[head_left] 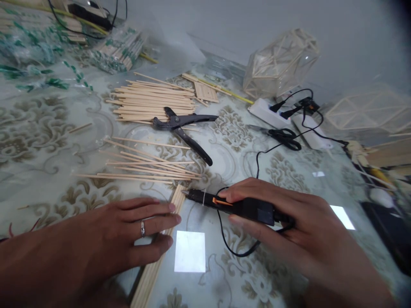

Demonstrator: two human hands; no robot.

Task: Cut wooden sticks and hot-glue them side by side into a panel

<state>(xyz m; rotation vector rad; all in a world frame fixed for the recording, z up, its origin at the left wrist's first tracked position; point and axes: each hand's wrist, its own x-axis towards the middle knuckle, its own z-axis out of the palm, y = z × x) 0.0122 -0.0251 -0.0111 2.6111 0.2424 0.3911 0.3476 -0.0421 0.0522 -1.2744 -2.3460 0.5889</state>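
Left hand: fairly open, fingertips resting on the stick strip
Right hand: closed around the black glue gun, its nozzle at the strip's far end
Stick strip: centre, slanting toward the near edge
Loose sticks: just beyond the strip
Shears: farther, handles apart, partly over the stick pile
Scissors: right, near a white power strip
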